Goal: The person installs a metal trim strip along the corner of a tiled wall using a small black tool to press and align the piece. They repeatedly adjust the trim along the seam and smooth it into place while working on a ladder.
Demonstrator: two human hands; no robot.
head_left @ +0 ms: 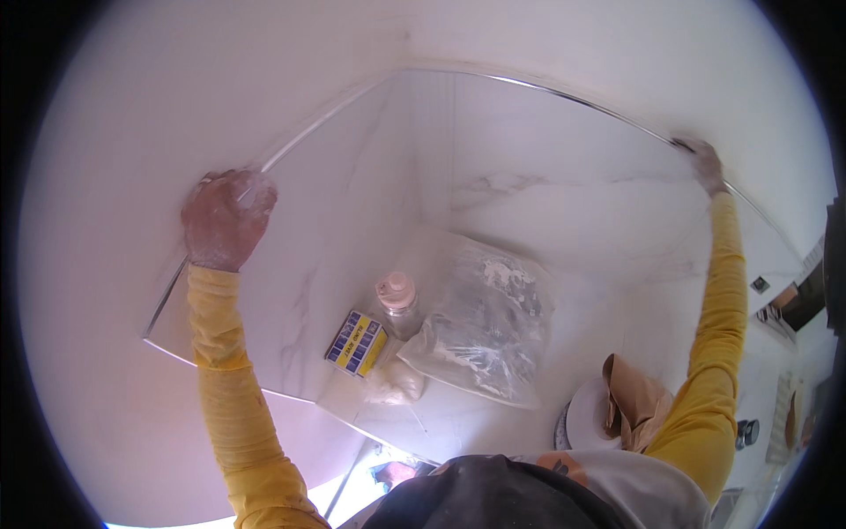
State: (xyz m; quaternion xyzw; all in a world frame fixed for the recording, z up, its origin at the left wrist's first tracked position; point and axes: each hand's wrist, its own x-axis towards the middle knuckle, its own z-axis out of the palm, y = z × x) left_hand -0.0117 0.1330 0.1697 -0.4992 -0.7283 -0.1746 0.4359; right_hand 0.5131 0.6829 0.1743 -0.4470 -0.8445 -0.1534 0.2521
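Observation:
A thin shiny metal trim strip [608,109] runs along the top edge of the marble-look wall panels and bends at the corner. My left hand [229,220], dusted white, is closed against the strip on the left wall. Its fingertips are turned away, so anything inside it is hidden. Over on the right wall, my right hand [702,165] lies at the strip with its fingers drawn together. A small dark spot shows at those fingertips, too small to name. Both arms are stretched wide in yellow sleeves.
Below, on a white marble-look surface, lie a clear plastic bag [485,322] with white smears, a pink-capped bottle [398,300], a yellow and blue box [357,343] and a small whitish bag [394,383]. A white roll [588,416] and brown paper [636,398] sit near my right arm.

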